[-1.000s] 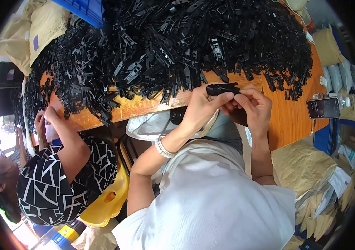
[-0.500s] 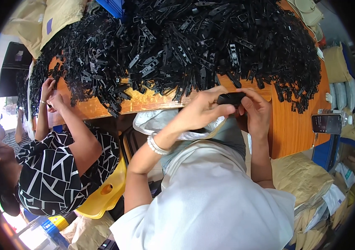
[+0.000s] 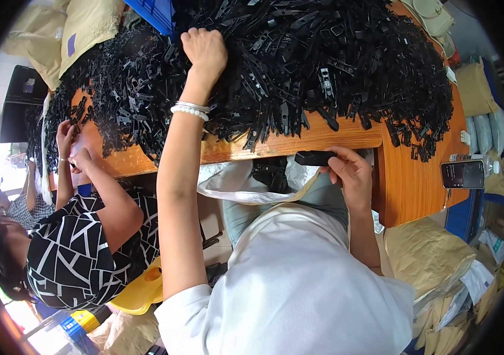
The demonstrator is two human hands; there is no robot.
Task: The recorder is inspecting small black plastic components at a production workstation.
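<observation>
1. In the head view, I see the left hand [image 3: 204, 52] reaching over a heap of black plastic clips [image 3: 329, 47], beside a blue plastic crate [image 3: 156, 15]. Its fingers curl downward, and I cannot tell whether they grasp anything.
2. Also in the head view, I see the right hand [image 3: 351, 171] grasping one elongated black clip [image 3: 313, 158] by its right end, between thumb and fingers. The clip lies roughly level at the near edge of the wooden surface [image 3: 406, 195], by a white bag [image 3: 222, 194] at the lap with black pieces inside.
3. Right of the heap, I find a smartphone [image 3: 464, 176] near the surface's right edge.
4. To the left, a co-worker in a patterned black-and-white top [image 3: 74, 248] has both hands at the surface.
</observation>
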